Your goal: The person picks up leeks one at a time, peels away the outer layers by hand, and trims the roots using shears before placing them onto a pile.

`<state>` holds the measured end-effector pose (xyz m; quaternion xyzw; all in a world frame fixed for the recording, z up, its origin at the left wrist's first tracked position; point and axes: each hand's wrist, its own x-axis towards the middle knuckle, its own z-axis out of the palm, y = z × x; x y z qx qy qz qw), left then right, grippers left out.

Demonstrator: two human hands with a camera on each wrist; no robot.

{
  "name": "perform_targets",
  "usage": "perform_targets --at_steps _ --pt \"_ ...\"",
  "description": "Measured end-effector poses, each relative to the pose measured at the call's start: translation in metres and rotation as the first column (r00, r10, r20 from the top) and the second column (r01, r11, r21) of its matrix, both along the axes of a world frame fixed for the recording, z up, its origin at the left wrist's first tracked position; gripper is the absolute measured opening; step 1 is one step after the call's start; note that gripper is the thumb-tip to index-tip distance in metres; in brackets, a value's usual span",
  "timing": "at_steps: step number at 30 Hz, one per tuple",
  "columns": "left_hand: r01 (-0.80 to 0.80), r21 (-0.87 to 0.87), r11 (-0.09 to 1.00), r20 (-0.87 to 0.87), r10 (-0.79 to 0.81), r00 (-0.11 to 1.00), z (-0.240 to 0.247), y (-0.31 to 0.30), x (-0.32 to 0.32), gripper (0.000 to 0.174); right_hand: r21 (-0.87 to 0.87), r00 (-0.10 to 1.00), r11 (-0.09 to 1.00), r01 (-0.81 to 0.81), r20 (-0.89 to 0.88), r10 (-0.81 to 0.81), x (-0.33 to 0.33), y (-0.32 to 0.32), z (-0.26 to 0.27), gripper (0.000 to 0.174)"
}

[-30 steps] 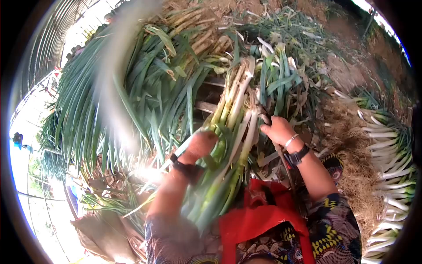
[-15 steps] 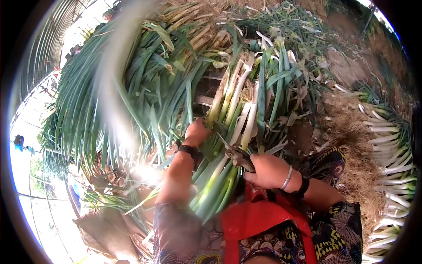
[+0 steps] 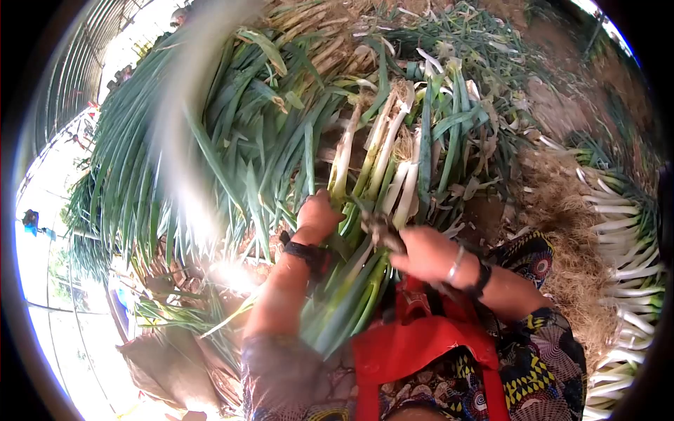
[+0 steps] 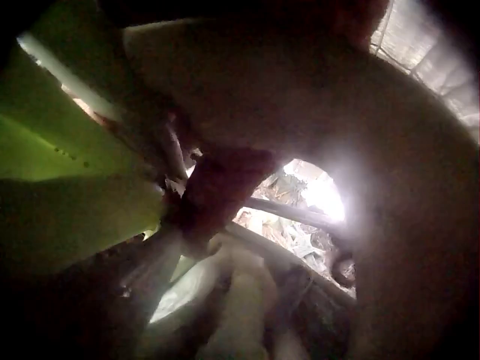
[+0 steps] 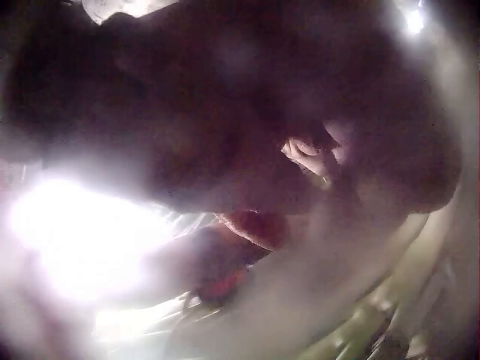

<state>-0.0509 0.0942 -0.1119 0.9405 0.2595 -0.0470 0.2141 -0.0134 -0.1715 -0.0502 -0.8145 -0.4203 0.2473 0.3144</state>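
Observation:
Long green onions with white lower stalks (image 3: 384, 151) and green leaves (image 3: 337, 309) lie in front of the person. The left hand (image 3: 319, 216) grips an onion (image 3: 342, 158) whose stalk leans left of the bunch. Just to its right, the right hand (image 3: 430, 256) holds a dark, worn tool (image 3: 382, 233) across the leaves; its exact shape is unclear. In the left wrist view, the dark left hand (image 4: 405, 180) curves around beside green leaves (image 4: 60, 172). The right wrist view is mostly filled by the dark, blurred right hand (image 5: 225, 112).
A big heap of green onion leaves (image 3: 140, 154) spreads at the left. Loose trimmings (image 3: 470, 42) cover the ground at the back. At the right lie rows of white-stalked onions (image 3: 618, 245) and a mass of roots (image 3: 562, 259). A brown sack (image 3: 168, 372) is at lower left.
Over the last second the right hand came down and left across the leaves with the tool, and the left hand rose slightly. One onion stalk now stands apart to the left of the bunch.

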Motion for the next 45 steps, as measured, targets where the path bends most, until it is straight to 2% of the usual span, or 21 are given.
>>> perform_targets --at_steps 4,13,14,18,21,23,24,25,27,29,30,31,33,35,37,38,39,40,42,43,45 --pt "-0.001 -0.020 1.000 -0.013 0.001 1.000 -0.005 0.008 -0.008 0.064 -0.147 0.994 0.983 -0.114 -0.024 0.111 -0.025 -0.008 0.013 0.035" --pt "-0.047 -0.145 0.988 0.048 0.054 0.997 -0.017 0.009 -0.012 0.043 -0.088 0.996 0.996 0.025 0.091 -0.017 0.034 0.044 -0.010 0.024" --pt "-0.051 -0.164 0.985 0.066 0.062 0.996 -0.020 0.009 -0.015 0.041 -0.215 0.994 0.975 0.046 0.109 -0.023 0.041 0.054 -0.004 0.027" --pt "-0.046 -0.320 0.946 0.055 0.068 0.996 -0.042 0.022 -0.020 0.044 -0.221 0.984 0.972 0.074 0.175 -0.035 0.075 0.092 -0.005 0.025" --pt "-0.144 -0.691 0.708 0.030 0.228 0.973 -0.043 0.020 -0.028 0.037 -0.315 0.952 0.898 0.307 0.092 -0.293 0.116 0.129 -0.024 0.023" --pt "-0.125 -0.857 0.500 0.041 0.307 0.951 -0.077 0.047 -0.033 0.032 -0.208 0.916 0.905 0.371 0.245 -0.319 0.120 0.123 -0.034 0.023" --pt "-0.114 -0.921 0.372 0.026 0.351 0.936 -0.072 0.044 -0.038 0.030 -0.268 0.954 0.918 0.292 0.157 -0.257 0.109 0.114 -0.021 0.026" --pt "-0.208 -0.966 0.150 -0.119 0.459 0.880 -0.067 0.041 -0.043 0.028 -0.123 0.969 0.961 0.248 0.031 -0.246 0.093 0.099 -0.024 0.029" --pt "-0.155 -0.955 0.255 -0.038 0.410 0.911 -0.094 0.054 -0.043 0.033 -0.251 0.996 0.968 0.017 0.086 0.005 0.069 0.074 -0.010 0.028" --pt "-0.218 -0.773 0.596 -0.032 0.306 0.951 -0.095 0.061 -0.037 0.038 -0.248 0.993 0.962 -0.116 0.000 0.120 0.033 0.049 0.025 0.024" --pt "-0.221 -0.631 0.743 -0.045 0.249 0.967 -0.092 0.065 -0.032 0.041 -0.102 0.983 0.979 -0.176 0.037 0.181 0.022 0.038 0.015 0.024" --pt "-0.202 -0.507 0.838 -0.045 0.209 0.977 -0.088 0.067 -0.030 0.039 -0.260 0.978 0.943 -0.206 -0.045 0.201 0.015 0.033 0.023 0.025" --pt "-0.127 -0.220 0.967 -0.051 0.119 0.992 -0.073 0.067 -0.018 0.036 -0.244 0.983 0.956 -0.164 0.035 0.178 0.004 0.027 0.013 0.024" --pt "-0.119 0.197 0.973 0.260 0.065 0.963 -0.059 0.053 -0.007 0.042 -0.202 0.985 0.967 -0.159 0.041 0.170 0.010 0.032 0.012 0.025" --pt "-0.033 0.115 0.993 0.342 -0.009 0.940 -0.061 0.060 0.009 0.043 -0.218 0.987 0.962 -0.161 -0.011 0.163 0.024 0.050 0.028 0.026" --pt "-0.032 -0.013 0.999 0.241 0.034 0.970 -0.057 0.057 0.015 0.046 -0.307 0.988 0.939 -0.154 -0.019 0.156 0.035 0.062 0.021 0.028" --pt "-0.045 -0.138 0.989 0.133 0.064 0.989 -0.050 0.051 0.021 0.048 -0.172 0.992 0.978 -0.119 0.012 0.123 0.045 0.074 0.017 0.028" --pt "-0.026 -0.109 0.994 0.049 0.031 0.998 -0.043 0.044 0.024 0.053 -0.247 0.992 0.963 -0.108 0.035 0.120 0.061 0.086 0.019 0.029" --pt "-0.044 -0.215 0.976 -0.009 0.043 0.999 -0.049 0.043 0.030 0.056 -0.339 1.000 0.941 0.022 0.028 -0.013 0.097 0.124 0.001 0.030" --pt "-0.056 -0.264 0.963 -0.013 0.055 0.998 -0.046 0.042 0.032 0.053 -0.210 0.977 0.957 0.202 0.105 -0.183 0.113 0.137 -0.027 0.031" --pt "-0.048 -0.397 0.917 0.029 0.065 0.997 -0.020 0.049 0.029 0.050 -0.191 0.951 0.940 0.284 0.180 -0.250 0.132 0.141 -0.031 0.031"
